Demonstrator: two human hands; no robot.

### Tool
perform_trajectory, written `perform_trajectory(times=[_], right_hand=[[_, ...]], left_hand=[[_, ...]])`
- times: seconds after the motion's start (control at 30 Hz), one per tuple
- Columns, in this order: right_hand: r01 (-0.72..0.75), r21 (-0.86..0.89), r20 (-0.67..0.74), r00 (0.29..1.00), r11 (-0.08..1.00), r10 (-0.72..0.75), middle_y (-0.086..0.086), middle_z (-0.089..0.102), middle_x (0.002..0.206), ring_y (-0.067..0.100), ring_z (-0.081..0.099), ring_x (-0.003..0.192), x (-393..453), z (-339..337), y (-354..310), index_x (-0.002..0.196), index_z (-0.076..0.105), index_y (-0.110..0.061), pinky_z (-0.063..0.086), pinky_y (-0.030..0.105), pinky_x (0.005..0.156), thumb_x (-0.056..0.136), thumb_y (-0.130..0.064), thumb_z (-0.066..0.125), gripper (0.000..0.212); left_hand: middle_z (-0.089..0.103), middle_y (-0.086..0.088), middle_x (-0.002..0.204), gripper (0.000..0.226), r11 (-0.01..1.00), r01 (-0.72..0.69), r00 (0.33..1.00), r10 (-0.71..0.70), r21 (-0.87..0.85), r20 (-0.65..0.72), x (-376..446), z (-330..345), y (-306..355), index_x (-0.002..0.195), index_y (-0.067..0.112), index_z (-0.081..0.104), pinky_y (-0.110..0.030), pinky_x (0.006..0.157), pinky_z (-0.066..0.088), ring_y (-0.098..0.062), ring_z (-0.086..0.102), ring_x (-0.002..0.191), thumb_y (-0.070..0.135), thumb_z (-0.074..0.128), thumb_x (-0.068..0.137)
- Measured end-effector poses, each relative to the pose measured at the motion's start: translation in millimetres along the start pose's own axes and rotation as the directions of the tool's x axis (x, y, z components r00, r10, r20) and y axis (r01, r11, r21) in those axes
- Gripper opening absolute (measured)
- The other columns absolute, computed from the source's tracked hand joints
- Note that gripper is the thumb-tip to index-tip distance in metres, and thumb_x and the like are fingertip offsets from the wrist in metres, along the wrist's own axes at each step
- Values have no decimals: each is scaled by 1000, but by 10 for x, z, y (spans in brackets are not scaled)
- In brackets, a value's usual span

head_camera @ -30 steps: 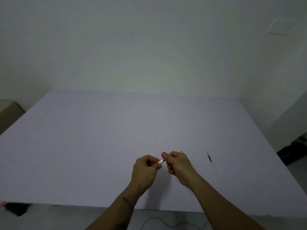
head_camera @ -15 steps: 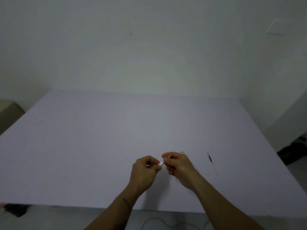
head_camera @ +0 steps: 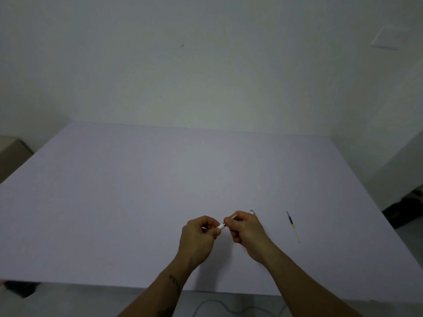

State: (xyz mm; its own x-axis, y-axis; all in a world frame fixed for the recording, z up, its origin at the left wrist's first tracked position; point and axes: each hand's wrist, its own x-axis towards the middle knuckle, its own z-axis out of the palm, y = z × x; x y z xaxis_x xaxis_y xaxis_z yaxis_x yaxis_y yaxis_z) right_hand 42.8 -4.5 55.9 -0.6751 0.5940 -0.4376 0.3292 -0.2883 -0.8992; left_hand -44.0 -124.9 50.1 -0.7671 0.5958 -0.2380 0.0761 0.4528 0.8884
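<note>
Both hands hold the white pen (head_camera: 221, 226) above the table's (head_camera: 137, 191) near part: left hand (head_camera: 198, 237) pinches its end, right hand (head_camera: 248, 232) curls round its barrel, grips suited to twisting; refill (head_camera: 292, 223) lies rightward.

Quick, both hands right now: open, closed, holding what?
Left hand: closed, pinching the white end of the pen.
Right hand: closed, gripping the rest of the same pen.

One wide-angle camera sits on the person's head, facing forward and down from close above the near edge of the surface (head_camera: 137, 202). The left hand (head_camera: 198, 236) and right hand (head_camera: 248, 233) appear just past that edge, and the wall (head_camera: 206, 76) rises behind the far edge.
</note>
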Motion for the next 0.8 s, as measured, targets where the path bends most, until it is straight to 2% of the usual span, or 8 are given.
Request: perform_trajectory(times=[0.1,0.17,0.23,0.4,0.57,0.73,0.8], right_hand=[[-9,-18,7,1000,1000,9,1,53,56,12,45,51,14,22,2,74,65,-10,40,23,47,90,-14,66,17],[-14,29,49,999,999,12,1,58,59,12,50,54,11,5,9,83,71,-8,43,24,50,90,-9,65,9],[-7,41,53,999,999,5,2,62,62,12,53,57,14,-14,9,87,74,-7,45,25,53,88,-4,65,10],[19,-28,-19,1000,999,-19,0,56,55,14,48,54,52,-4,0,73,69,-10,42,24,48,86,-7,67,13],[32,-7,0,999,999,-32,3,65,65,12,54,58,55,-14,-9,88,76,-10,45,24,51,88,-5,66,11],[49,-99,-58,997,994,-55,-3,50,51,12,44,49,83,-12,11,68,66,-11,39,24,47,86,-17,70,19],[42,-89,-57,997,995,-48,-2,51,52,11,44,49,78,-21,36,68,64,-12,40,24,47,86,-21,71,21]], left_hand=[[69,2,80,8,1000,3,1000,-3,-9,-2,17,-8,-3,84,18,73,-16,61,46,-15,64,75,12,69,85],[69,1,81,7,1000,5,1000,-5,-7,-12,32,-35,-3,84,18,73,-18,61,47,-15,65,75,12,70,85],[69,2,81,8,1000,5,1000,-5,-3,-15,43,-61,4,83,18,73,-19,61,47,-16,66,74,12,69,85],[68,3,81,11,1000,-15,1000,15,27,10,43,-41,40,87,18,72,-18,60,47,-13,68,72,11,65,88],[69,1,83,10,999,-18,1000,18,42,6,58,-42,59,87,16,72,-20,63,50,-16,68,75,10,64,89],[69,2,83,9,999,-14,1000,14,35,6,50,5,69,86,19,72,-20,64,51,-15,67,74,11,67,87],[70,1,84,7,999,-14,1000,14,35,2,51,20,74,86,19,72,-21,65,51,-16,67,75,12,69,86]])
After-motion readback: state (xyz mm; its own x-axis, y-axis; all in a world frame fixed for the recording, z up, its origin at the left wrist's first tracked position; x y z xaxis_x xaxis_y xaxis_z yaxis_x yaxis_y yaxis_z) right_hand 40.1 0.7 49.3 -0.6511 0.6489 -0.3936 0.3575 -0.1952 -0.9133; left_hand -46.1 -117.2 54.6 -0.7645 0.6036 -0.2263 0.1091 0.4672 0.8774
